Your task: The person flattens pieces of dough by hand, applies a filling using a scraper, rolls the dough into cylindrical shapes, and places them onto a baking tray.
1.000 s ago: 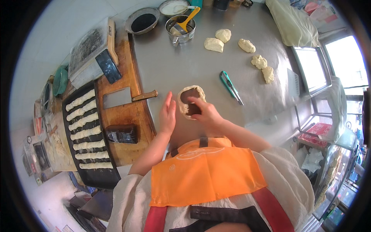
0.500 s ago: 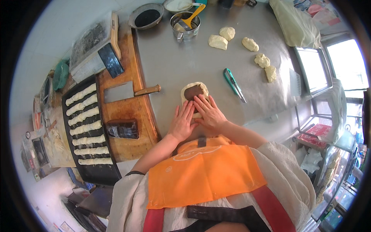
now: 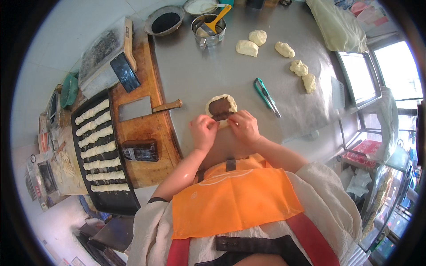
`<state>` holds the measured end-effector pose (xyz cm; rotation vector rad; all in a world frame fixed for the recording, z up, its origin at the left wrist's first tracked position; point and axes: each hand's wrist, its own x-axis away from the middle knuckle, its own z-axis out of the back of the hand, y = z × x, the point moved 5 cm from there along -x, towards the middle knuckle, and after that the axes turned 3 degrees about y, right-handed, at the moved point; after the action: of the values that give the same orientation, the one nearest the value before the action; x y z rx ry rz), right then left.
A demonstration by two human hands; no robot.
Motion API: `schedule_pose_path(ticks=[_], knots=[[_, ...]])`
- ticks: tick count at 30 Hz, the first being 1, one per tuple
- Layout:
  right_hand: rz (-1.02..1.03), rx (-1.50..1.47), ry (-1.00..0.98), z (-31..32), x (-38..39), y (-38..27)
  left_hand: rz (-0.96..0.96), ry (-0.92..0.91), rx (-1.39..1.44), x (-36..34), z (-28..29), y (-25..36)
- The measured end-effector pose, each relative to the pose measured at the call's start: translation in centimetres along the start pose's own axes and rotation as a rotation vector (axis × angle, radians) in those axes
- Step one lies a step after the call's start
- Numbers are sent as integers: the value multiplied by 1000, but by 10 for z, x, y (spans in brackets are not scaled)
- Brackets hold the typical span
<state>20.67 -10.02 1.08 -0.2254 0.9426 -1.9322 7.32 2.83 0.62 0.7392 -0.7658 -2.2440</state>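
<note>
A flattened piece of pale dough with brown filling (image 3: pixel 219 106) lies on the steel worktop (image 3: pixel 191 71) in front of me. My left hand (image 3: pixel 204 131) grips its near edge on the left with curled fingers, and my right hand (image 3: pixel 243 126) pinches the same edge on the right. To the right of the dough lies a teal box cutter (image 3: pixel 267 97). A cleaver (image 3: pixel 133 107) with a wooden handle rests on the wooden board (image 3: pixel 133 170) to the left, above a dark wrapped block (image 3: pixel 140 150).
At left are a black tray (image 3: pixel 111 199) of several dough strips, a phone (image 3: pixel 124 75) and a floury box (image 3: pixel 102 53). At the back stand dark-filled (image 3: pixel 164 22) and white-filled bowls (image 3: pixel 199 6) and a steel pot (image 3: pixel 208 35) with a yellow brush. Several dough pieces (image 3: pixel 246 48) lie back right.
Both hands first came together flat over the filled dough. Now their fingers are curled on its near edge, which is lifted slightly toward the filling.
</note>
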Motion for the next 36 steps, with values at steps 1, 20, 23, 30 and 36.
schedule_pose_path(ticks=[1, 20, 23, 30, 36], knots=[[31, -21, 47, -4, 1, -9, 164, -12, 25, -3, -3, -12], [-118, -57, 343, 15, -139, 18, -334, -301, -364, -51, -42, 44], [-134, -60, 284, 40, -93, 31, -362, -218, -422, -107, -44, 34], [-422, -352, 33, 38, -28, 47, 273, -710, 80, -98, -51, 5], [-400, -1146, -365, 48, -58, 3, 1035, -698, 1469, -24, -28, 76]])
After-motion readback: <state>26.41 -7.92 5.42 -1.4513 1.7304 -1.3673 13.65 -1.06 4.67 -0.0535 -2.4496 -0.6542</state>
